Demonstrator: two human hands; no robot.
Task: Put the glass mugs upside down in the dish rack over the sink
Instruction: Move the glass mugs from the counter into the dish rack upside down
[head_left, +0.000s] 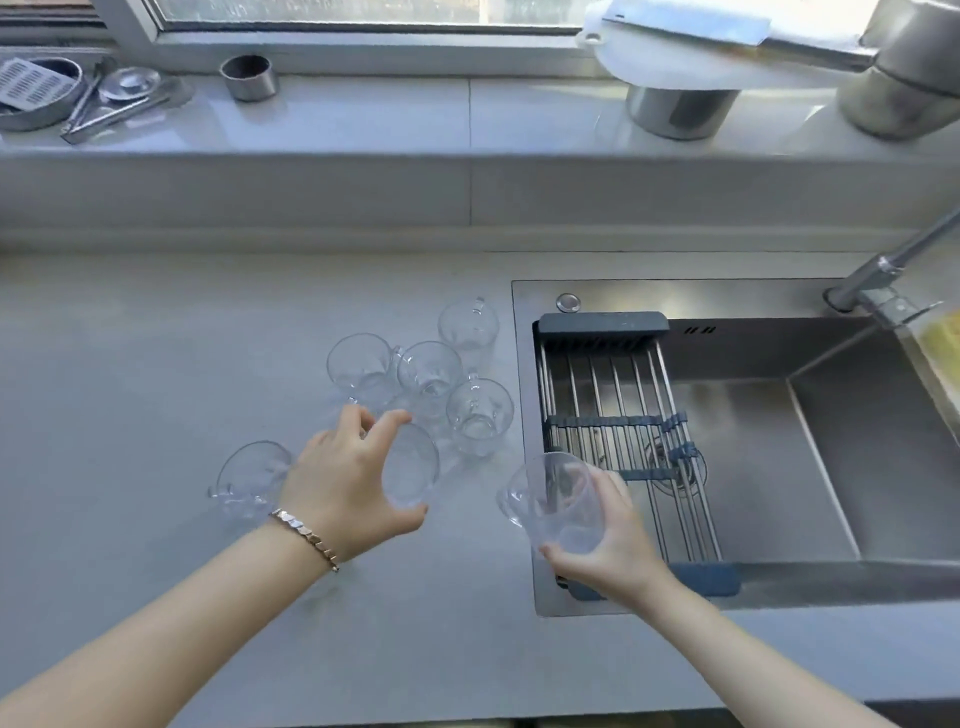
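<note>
Several clear glass mugs stand upright on the grey counter left of the sink, among them one at the back (468, 323) and one nearest the sink (479, 415). My left hand (345, 480) curls around a mug (410, 467) on the counter, fingers apart around its rim; another mug (252, 475) stands just left of that hand. My right hand (602, 540) grips a mug (553, 499) by its base, tilted with its mouth toward the left, above the sink's left edge. The dish rack (631, 421), metal bars with dark end pieces, spans the sink and holds nothing.
The steel sink (753, 415) has a faucet (878, 275) at its back right and a yellow sponge (943, 340) at the right. On the window ledge behind stand a small metal cup (248, 77), utensils (104, 104) and a steel pot (675, 111).
</note>
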